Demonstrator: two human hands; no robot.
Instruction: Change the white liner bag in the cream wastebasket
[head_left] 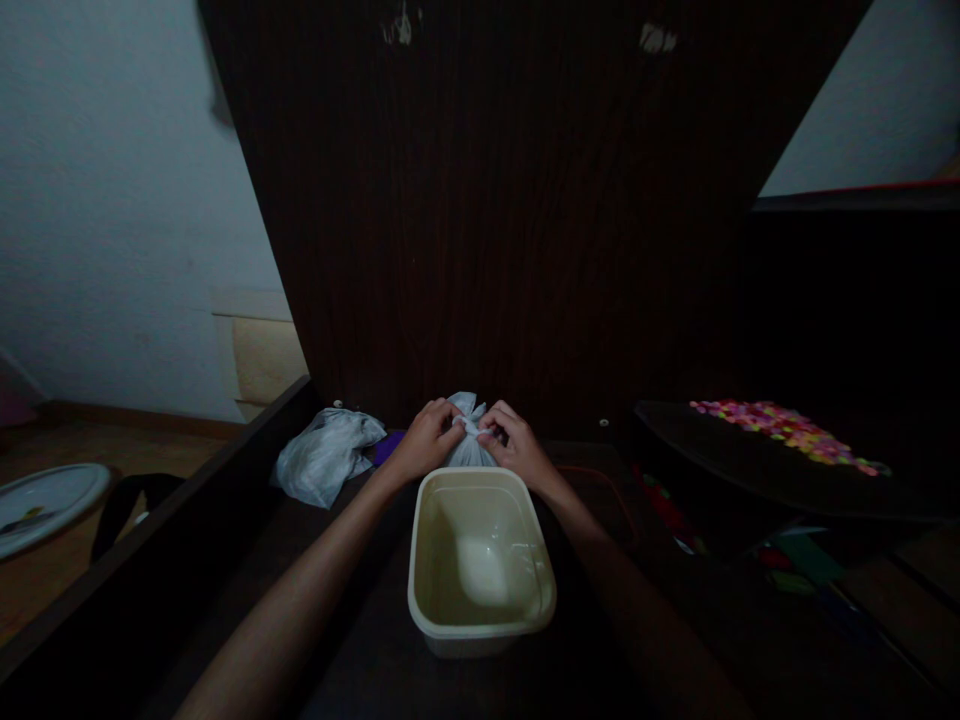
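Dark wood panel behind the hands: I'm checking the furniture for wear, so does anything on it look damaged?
Yes. Near the top of the panel, a left patch and a right patch show pale and ragged against the dark grain, as if the surface had chipped or peeled.

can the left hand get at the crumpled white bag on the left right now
Probably yes: the crumpled bag lies near the left hand, with only a low purple thing seen between them, though that hand would likely have to loosen its grip on the knotted bag first.
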